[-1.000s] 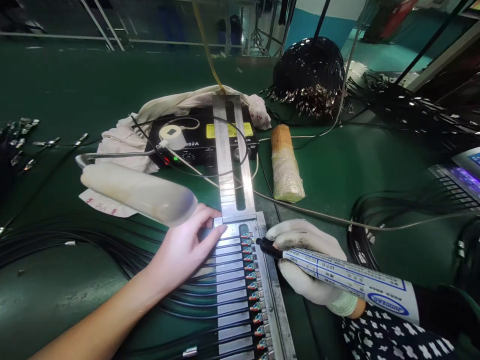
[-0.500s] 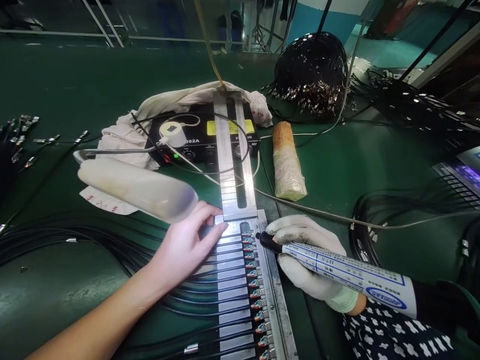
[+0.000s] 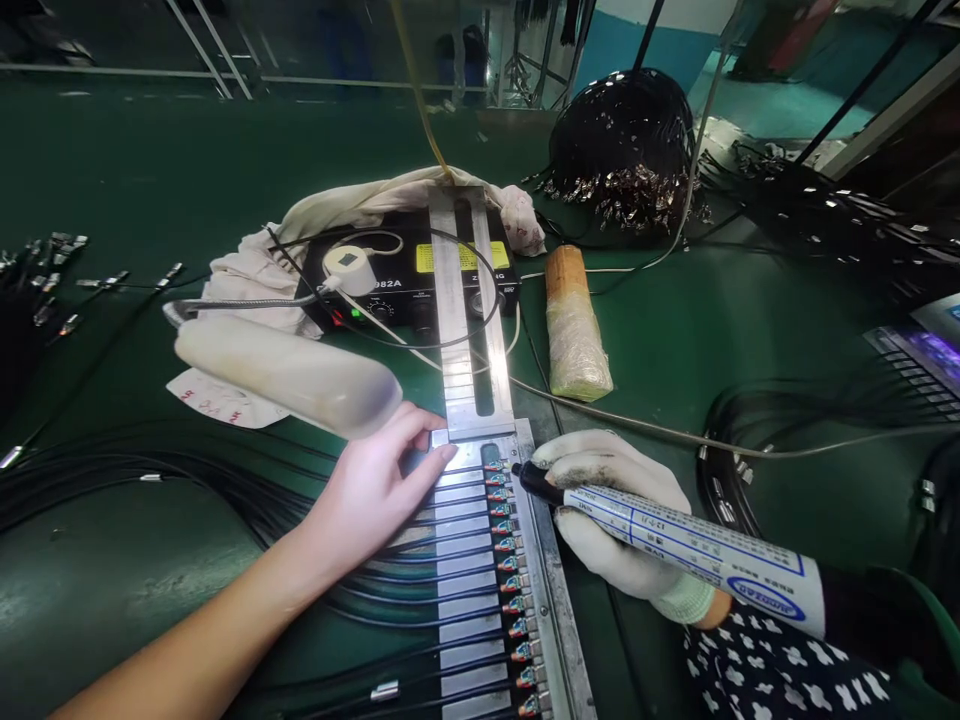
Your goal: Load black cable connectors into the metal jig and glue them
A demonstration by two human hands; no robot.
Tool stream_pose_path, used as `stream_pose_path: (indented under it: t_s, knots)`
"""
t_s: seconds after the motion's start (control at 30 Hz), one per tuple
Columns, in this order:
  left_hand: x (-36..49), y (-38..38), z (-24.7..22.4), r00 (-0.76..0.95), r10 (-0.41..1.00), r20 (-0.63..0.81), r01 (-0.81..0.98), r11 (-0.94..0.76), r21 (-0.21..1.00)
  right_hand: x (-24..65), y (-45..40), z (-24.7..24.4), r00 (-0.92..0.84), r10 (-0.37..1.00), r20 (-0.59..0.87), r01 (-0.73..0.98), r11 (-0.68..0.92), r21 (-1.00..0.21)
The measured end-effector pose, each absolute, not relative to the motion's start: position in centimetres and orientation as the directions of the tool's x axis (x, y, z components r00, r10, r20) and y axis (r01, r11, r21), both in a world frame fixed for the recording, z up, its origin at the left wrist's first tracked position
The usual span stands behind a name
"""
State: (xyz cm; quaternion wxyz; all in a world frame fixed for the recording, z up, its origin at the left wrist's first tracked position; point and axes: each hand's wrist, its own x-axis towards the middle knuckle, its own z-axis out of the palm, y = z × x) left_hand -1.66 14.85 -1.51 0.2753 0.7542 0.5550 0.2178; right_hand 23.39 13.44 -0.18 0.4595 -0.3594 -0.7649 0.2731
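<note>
A long metal fixture (image 3: 465, 620) lies lengthwise before me, with several black cables (image 3: 390, 580) laid across it side by side. Their small connectors, with coloured wires exposed, line its right side (image 3: 514, 583). My bare left hand (image 3: 390, 470) grips the fixture's upper left corner, thumb on top and fingers curled at the edge. In my gloved right hand (image 3: 622, 520) is a glue syringe (image 3: 690, 545) with a white and blue printed label and black ends. Its black tip points left at the topmost connector; whether it touches cannot be made out.
A slotted metal plate (image 3: 454, 300) extends beyond the fixture over a black control box (image 3: 405, 285). A whitish lamp head (image 3: 289, 375) hangs above my left hand. Right of the plate stands a wrapped wooden block (image 3: 577, 325). Cable bundles (image 3: 622, 140) lie at the back right.
Both hands and the glue syringe keep almost the same place. The lamp and things at the left appear slightly further right, as the view shifts a little.
</note>
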Motion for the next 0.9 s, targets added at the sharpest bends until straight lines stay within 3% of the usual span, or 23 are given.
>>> stream_pose_path:
  t_s: [0.9]
  knots:
    - [-1.61, 14.86, -1.33, 0.297, 0.954, 0.031, 0.708, -0.242, 0.663, 23.34, 13.36, -0.19, -0.305, 0.810, 0.501, 0.294, 0.580, -0.759]
